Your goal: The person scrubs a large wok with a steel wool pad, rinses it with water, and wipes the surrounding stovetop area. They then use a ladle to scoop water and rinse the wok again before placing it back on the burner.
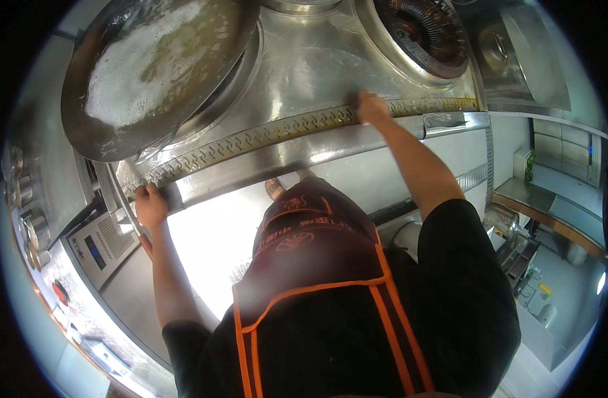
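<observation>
A stainless steel wok range stretches before me, with a perforated drain strip along its front. My left hand rests with curled fingers at the front left edge; whether it grips anything is unclear. Close beside it runs a long metal utensil handle with a brown end. My right hand is bent over the right part of the strip, next to a dark blur that I cannot make out. On the left burner sits a large wok, tilted in view, holding cloudy liquid with white foam.
An uncovered burner with a dark, ridged inside lies at the upper right. Metal pots line the far left. A control panel box stands below left. At right are a counter and metal containers.
</observation>
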Motion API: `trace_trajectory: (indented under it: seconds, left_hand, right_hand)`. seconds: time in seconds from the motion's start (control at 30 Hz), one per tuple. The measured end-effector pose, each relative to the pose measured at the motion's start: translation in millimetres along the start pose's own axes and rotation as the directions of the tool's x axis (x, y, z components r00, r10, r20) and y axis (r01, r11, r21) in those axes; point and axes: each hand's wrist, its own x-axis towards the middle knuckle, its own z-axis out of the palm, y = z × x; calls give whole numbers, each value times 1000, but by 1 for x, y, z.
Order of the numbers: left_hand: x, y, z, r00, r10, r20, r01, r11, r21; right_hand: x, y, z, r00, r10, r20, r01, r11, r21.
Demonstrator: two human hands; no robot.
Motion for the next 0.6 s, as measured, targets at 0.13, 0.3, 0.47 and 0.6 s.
trace_trajectory:
  seconds: [0.13, 0.3, 0.47, 0.6]
  left_hand:
    - [1, 0, 1, 999, -35, -14, 36, 999, 11]
    - [1, -3, 3, 999, -50, -18, 49, 997, -53]
    - [1, -4, 5, 998, -27, -54, 26, 999, -35]
    - [0, -5, 5, 998, 0, -67, -2, 1000, -26]
  right_hand:
    - [-35, -92, 33, 917, -355, -183, 384, 910, 156]
    - [-81, -222, 31, 750, -654, -96, 635, 673, 379]
    - [-81, -356, 66, 300, -926, -230, 918, 215, 332]
    - [-63, -351, 89, 235, -933, -272, 950, 160, 269]
